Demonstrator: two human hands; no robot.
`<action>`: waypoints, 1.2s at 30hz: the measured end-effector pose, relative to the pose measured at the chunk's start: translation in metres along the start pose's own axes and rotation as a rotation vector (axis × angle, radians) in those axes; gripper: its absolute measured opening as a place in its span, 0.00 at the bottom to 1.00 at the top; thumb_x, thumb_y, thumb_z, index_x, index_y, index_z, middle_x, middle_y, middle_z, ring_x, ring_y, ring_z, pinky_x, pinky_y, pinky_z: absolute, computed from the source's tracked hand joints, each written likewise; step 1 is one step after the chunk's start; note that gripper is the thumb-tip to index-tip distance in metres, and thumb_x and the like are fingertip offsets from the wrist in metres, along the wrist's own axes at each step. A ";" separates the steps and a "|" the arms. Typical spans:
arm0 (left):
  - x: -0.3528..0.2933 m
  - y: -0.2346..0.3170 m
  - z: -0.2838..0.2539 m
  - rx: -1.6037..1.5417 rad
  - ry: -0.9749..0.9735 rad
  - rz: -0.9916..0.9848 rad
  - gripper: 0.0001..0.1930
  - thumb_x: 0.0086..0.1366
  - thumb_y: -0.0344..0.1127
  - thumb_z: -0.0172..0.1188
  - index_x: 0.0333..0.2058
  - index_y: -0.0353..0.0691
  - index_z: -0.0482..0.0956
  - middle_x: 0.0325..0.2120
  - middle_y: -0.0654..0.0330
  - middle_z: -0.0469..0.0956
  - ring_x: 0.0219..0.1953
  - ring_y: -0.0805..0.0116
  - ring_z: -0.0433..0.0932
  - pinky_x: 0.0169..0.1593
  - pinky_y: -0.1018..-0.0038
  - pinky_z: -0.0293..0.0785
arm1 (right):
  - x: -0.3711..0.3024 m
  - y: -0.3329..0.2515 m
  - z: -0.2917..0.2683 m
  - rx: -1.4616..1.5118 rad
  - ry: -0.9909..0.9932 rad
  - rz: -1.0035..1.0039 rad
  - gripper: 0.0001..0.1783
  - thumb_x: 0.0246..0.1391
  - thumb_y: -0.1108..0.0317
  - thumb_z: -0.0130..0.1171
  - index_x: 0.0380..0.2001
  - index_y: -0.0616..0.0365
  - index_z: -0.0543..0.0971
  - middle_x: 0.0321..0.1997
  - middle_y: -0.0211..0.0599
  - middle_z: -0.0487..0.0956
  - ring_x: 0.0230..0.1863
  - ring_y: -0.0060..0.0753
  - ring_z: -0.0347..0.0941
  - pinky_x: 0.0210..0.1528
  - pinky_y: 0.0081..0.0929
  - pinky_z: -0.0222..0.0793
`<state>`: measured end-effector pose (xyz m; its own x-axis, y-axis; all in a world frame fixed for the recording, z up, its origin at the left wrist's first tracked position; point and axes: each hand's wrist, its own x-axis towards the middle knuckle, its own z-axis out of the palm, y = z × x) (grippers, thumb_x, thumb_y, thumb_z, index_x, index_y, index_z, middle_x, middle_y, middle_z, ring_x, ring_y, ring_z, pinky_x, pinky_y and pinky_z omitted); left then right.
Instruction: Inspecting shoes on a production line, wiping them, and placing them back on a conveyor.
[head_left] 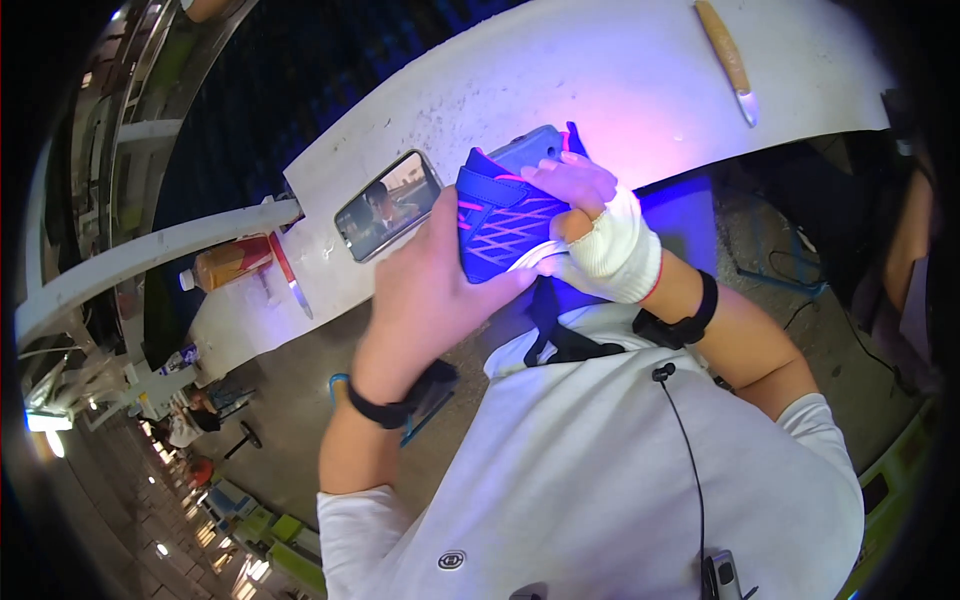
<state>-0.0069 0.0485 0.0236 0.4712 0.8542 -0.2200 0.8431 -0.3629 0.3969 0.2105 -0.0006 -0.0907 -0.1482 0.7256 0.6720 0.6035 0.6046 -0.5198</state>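
Blue with pink criss-cross lines, the sneaker (505, 222) is held up between my two hands at the near edge of the white desk (450, 110), its strap facing up and a blue-grey block, a shoe last by the look of it (530, 150), sitting in its opening. My bare left hand (425, 275) is closed around the left side, thumb stretched along the near edge; its other fingertips are hidden from me. My right hand (605, 235), in a white fingerless glove (625, 245), grips the other side, fingers bent over by the last and thumb low near my left thumb.

I take this as a handling step: both hands steady the sneaker, perhaps to check or press its near edge, though I cannot tell which. As I judge it, the next move calls for an even hold on both sides, with the last kept seated, and fingers that do not crease the upper.

A lit smartphone (388, 205) lies just beyond my left hand, so any turn that way needs care. The wooden-handled knife (728, 55) and the red-handled knife (288, 272) lie well apart from the sneaker, untouched.
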 end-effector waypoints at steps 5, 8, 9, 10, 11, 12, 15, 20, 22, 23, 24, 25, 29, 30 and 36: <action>-0.004 0.015 -0.040 -0.445 -0.077 0.331 0.36 0.55 0.28 0.77 0.63 0.33 0.77 0.55 0.43 0.84 0.57 0.50 0.85 0.61 0.61 0.80 | -0.029 0.002 -0.026 0.158 0.161 0.347 0.31 0.33 0.67 0.82 0.42 0.56 0.75 0.62 0.48 0.80 0.62 0.59 0.78 0.62 0.50 0.75; 0.007 0.048 0.016 -0.334 0.241 0.663 0.34 0.61 0.22 0.69 0.67 0.32 0.72 0.64 0.40 0.76 0.66 0.40 0.76 0.70 0.56 0.72 | 0.007 -0.024 -0.094 0.252 0.233 0.188 0.41 0.34 0.56 0.89 0.52 0.57 0.79 0.61 0.46 0.82 0.64 0.55 0.78 0.65 0.50 0.73; 0.012 0.056 0.037 -0.384 0.260 0.671 0.36 0.61 0.20 0.68 0.69 0.32 0.70 0.67 0.39 0.72 0.69 0.39 0.73 0.71 0.56 0.70 | 0.030 -0.035 -0.131 0.215 0.010 0.233 0.44 0.35 0.55 0.88 0.55 0.59 0.80 0.57 0.46 0.85 0.59 0.51 0.82 0.63 0.45 0.76; 0.014 0.064 0.058 -0.441 0.271 0.686 0.38 0.61 0.19 0.67 0.70 0.32 0.67 0.70 0.39 0.68 0.71 0.38 0.69 0.72 0.55 0.69 | 0.032 -0.032 -0.143 0.232 0.033 0.173 0.42 0.38 0.56 0.87 0.56 0.59 0.81 0.54 0.45 0.87 0.53 0.47 0.86 0.59 0.39 0.80; 0.012 0.064 0.079 -0.503 0.254 0.653 0.42 0.59 0.18 0.68 0.73 0.34 0.63 0.73 0.38 0.63 0.72 0.37 0.68 0.71 0.55 0.69 | 0.032 -0.033 -0.148 0.220 0.023 0.212 0.40 0.38 0.56 0.87 0.54 0.59 0.82 0.53 0.45 0.87 0.52 0.47 0.86 0.58 0.38 0.81; 0.009 0.063 0.097 -0.485 0.358 0.585 0.38 0.57 0.20 0.72 0.67 0.34 0.70 0.65 0.40 0.71 0.64 0.39 0.74 0.67 0.55 0.73 | 0.031 -0.029 -0.150 0.212 0.013 0.245 0.38 0.38 0.57 0.87 0.53 0.60 0.83 0.52 0.45 0.87 0.52 0.46 0.87 0.56 0.36 0.82; 0.008 0.058 0.112 -0.748 0.329 0.480 0.29 0.52 0.25 0.78 0.54 0.34 0.77 0.48 0.47 0.77 0.50 0.45 0.78 0.53 0.56 0.78 | 0.027 -0.036 -0.144 0.268 -0.033 0.220 0.38 0.36 0.60 0.87 0.53 0.61 0.82 0.53 0.46 0.87 0.55 0.48 0.86 0.59 0.41 0.80; 0.023 0.068 0.110 -0.855 0.314 0.523 0.24 0.51 0.31 0.82 0.41 0.37 0.76 0.39 0.50 0.77 0.41 0.49 0.77 0.44 0.59 0.75 | 0.026 -0.029 -0.139 0.230 -0.054 0.219 0.39 0.36 0.61 0.87 0.52 0.62 0.81 0.53 0.48 0.87 0.57 0.53 0.84 0.62 0.44 0.78; 0.029 0.069 0.112 -0.875 0.416 0.567 0.24 0.49 0.27 0.82 0.39 0.37 0.75 0.36 0.54 0.74 0.33 0.62 0.73 0.36 0.69 0.70 | 0.031 -0.029 -0.137 0.261 -0.053 0.238 0.39 0.37 0.61 0.87 0.52 0.62 0.80 0.53 0.49 0.87 0.57 0.53 0.84 0.62 0.45 0.78; 0.030 0.071 0.111 -0.878 0.491 0.608 0.23 0.49 0.27 0.81 0.38 0.38 0.75 0.35 0.55 0.74 0.33 0.62 0.74 0.34 0.70 0.70 | 0.035 -0.031 -0.135 0.281 -0.052 0.244 0.38 0.35 0.62 0.88 0.51 0.62 0.80 0.52 0.50 0.87 0.57 0.54 0.84 0.63 0.47 0.78; 0.031 0.076 0.108 -0.886 0.559 0.650 0.23 0.48 0.26 0.81 0.38 0.38 0.75 0.35 0.55 0.74 0.33 0.63 0.74 0.32 0.70 0.69 | 0.037 -0.031 -0.134 0.279 -0.064 0.250 0.38 0.35 0.62 0.88 0.51 0.62 0.80 0.52 0.50 0.87 0.57 0.54 0.84 0.63 0.47 0.78; 0.033 0.079 0.107 -0.908 0.567 0.654 0.22 0.49 0.24 0.81 0.37 0.38 0.75 0.35 0.56 0.74 0.35 0.64 0.75 0.32 0.72 0.71 | 0.038 -0.032 -0.133 0.304 -0.047 0.254 0.39 0.35 0.63 0.88 0.51 0.61 0.80 0.52 0.50 0.87 0.57 0.54 0.84 0.63 0.49 0.78; 0.046 0.078 0.099 -1.045 0.421 0.634 0.22 0.49 0.23 0.81 0.38 0.36 0.75 0.36 0.56 0.75 0.36 0.68 0.75 0.36 0.75 0.76 | 0.035 -0.020 -0.137 0.323 -0.028 0.237 0.39 0.34 0.60 0.89 0.48 0.61 0.79 0.48 0.53 0.86 0.54 0.59 0.85 0.63 0.58 0.78; 0.049 0.081 0.097 -1.053 0.403 0.644 0.22 0.49 0.23 0.81 0.38 0.36 0.75 0.36 0.56 0.75 0.36 0.68 0.75 0.36 0.75 0.76 | 0.033 -0.016 -0.139 0.320 -0.023 0.217 0.38 0.36 0.56 0.88 0.48 0.61 0.79 0.46 0.55 0.86 0.52 0.62 0.85 0.62 0.63 0.77; 0.060 0.099 0.097 -0.534 0.315 0.573 0.25 0.45 0.33 0.83 0.36 0.39 0.75 0.34 0.57 0.74 0.40 0.50 0.76 0.50 0.55 0.74 | -0.014 0.016 -0.147 0.472 0.323 0.382 0.25 0.44 0.71 0.82 0.41 0.59 0.76 0.46 0.55 0.87 0.53 0.55 0.86 0.63 0.58 0.79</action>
<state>0.1298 0.0283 -0.0371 0.6276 0.6841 0.3716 0.2220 -0.6148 0.7568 0.3370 -0.0494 -0.0310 0.2920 0.8266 0.4812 0.1501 0.4573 -0.8766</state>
